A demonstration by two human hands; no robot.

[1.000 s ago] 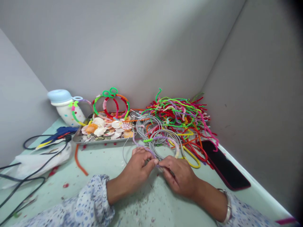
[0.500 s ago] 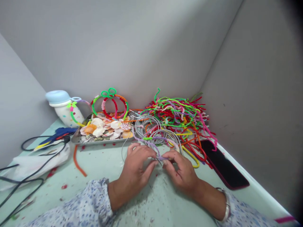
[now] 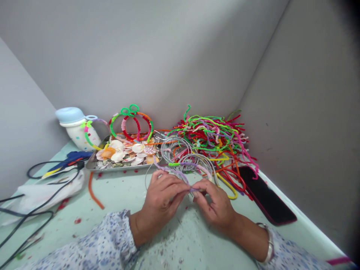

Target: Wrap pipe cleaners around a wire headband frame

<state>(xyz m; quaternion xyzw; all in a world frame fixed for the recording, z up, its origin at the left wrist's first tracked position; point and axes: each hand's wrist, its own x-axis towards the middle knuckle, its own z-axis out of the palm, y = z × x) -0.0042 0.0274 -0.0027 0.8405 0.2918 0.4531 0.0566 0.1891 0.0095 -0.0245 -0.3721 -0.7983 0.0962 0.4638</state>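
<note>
My left hand (image 3: 161, 197) and my right hand (image 3: 216, 202) meet over the table, fingertips almost touching. Both pinch a purple pipe cleaner (image 3: 179, 173), whose loose end rises behind my left fingers. Grey wire seems to run between the fingertips too, mostly hidden. Just behind the hands arches a wire covered with green, purple and pink pipe cleaner (image 3: 194, 165), its right end reaching down to my right hand. Coils of bare grey wire (image 3: 180, 140) lie beyond it.
A metal tray (image 3: 112, 169) of shells holds finished-looking colourful rings (image 3: 152, 131). To its right is a heap of pipe cleaners (image 3: 210, 131). A phone (image 3: 267, 198) lies at right. A white bottle (image 3: 81, 135), cables (image 3: 42, 204) and a plastic bag (image 3: 47, 191) occupy the left.
My left fingers have closed together and moved slightly right, to the right fingertips. The purple pipe cleaner's loose end has swung left and lower. My right hand is almost still.
</note>
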